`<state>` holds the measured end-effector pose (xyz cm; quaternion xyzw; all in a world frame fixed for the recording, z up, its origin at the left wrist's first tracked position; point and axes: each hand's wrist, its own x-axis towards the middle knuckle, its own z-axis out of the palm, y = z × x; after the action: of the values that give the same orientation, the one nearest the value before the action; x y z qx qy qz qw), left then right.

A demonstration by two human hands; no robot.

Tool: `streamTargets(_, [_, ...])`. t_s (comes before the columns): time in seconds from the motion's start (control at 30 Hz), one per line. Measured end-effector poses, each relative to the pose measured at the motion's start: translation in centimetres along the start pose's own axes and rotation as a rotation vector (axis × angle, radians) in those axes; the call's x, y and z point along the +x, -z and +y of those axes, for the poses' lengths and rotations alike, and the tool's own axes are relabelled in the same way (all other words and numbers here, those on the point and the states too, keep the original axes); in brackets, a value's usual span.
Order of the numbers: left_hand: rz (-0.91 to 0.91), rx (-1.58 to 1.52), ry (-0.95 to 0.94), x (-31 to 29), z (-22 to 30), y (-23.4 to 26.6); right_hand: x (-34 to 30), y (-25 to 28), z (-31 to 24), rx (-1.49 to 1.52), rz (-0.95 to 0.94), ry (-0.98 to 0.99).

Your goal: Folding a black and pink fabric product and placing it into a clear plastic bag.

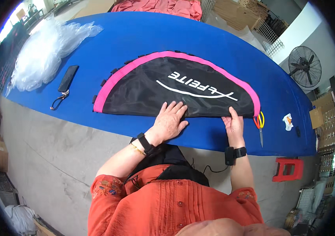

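Note:
A black half-round fabric piece [136, 90] with a pink band along its curved side lies flat, its straight edge toward me. White lettering and a white swoosh mark its face, and small black tabs stick out along the curve. My left hand [169, 122] rests palm down, fingers spread, with the fingertips on the straight edge near its middle. Farther right, my right hand [233, 122] pinches that same edge, thumb on top and fingers partly hidden below it. Just beyond that hand, scissors [260, 128] with red and yellow handles lie by the fabric's right corner.
A blue-covered table [136, 31] carries everything. Clear plastic bags [41, 55] are heaped at the far left, with a black phone [68, 78] on a strap nearer. A small white wrapper [288, 122] lies at right. A red stool [288, 170] and a fan [305, 67] stand beyond the table.

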<state>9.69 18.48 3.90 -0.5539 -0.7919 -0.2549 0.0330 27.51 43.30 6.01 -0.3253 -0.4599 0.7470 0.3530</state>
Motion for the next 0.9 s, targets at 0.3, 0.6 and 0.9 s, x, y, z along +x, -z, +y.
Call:
streamTargets(0.3, [-0.088, -0.095, -0.049, -1.5, -1.3, -1.1, -2.6, -10.2, -0.9, -0.222, -0.165, 0.595])
streamTargets(0.6, [0.226, -0.258, -0.186, -5.2, -2.9, -6.0, -9.4, -23.5, 4.4, -1.070, -0.731, 1.296])
streamTargets(0.9, [0.277, -0.225, 0.006, -13.3, -2.3, 7.7, -9.1, -23.6, 8.3, -1.237, -0.891, 1.248])
